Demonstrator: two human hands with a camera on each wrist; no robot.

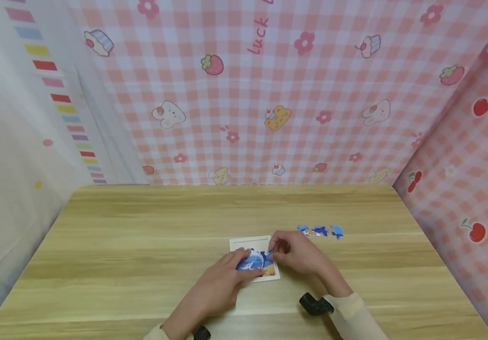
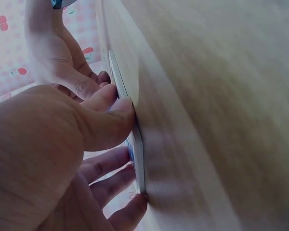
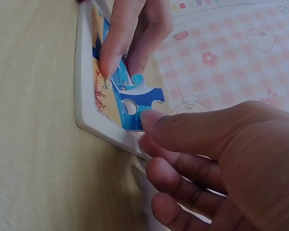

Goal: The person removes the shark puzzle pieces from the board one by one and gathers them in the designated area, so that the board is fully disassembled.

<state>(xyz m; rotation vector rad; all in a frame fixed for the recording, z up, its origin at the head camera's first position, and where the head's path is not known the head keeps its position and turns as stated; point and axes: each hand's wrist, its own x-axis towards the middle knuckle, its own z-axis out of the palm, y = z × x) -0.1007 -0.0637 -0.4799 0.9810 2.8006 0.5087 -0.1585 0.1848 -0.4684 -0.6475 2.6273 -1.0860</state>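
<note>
A jigsaw puzzle in a white tray (image 1: 237, 242) lies on the table, its lower part filled with a blue sea picture and an orange coral corner. My right hand (image 1: 299, 252) pinches a blue puzzle piece (image 3: 143, 97) between thumb and index finger. That piece is tilted over the tray's right side, close above the picture. My left hand (image 1: 220, 285) rests spread over the tray's left and lower side, fingertips on the picture and at the edge. In the left wrist view its thumb (image 2: 111, 127) lies along the tray's edge.
Several loose blue puzzle pieces (image 1: 320, 231) lie in a row on the wooden table (image 1: 142, 255), behind and right of the tray. A checked cloth (image 1: 248, 94) hangs along the table's back edge, with more cloth at both sides. Each wrist carries a black device (image 1: 315, 304).
</note>
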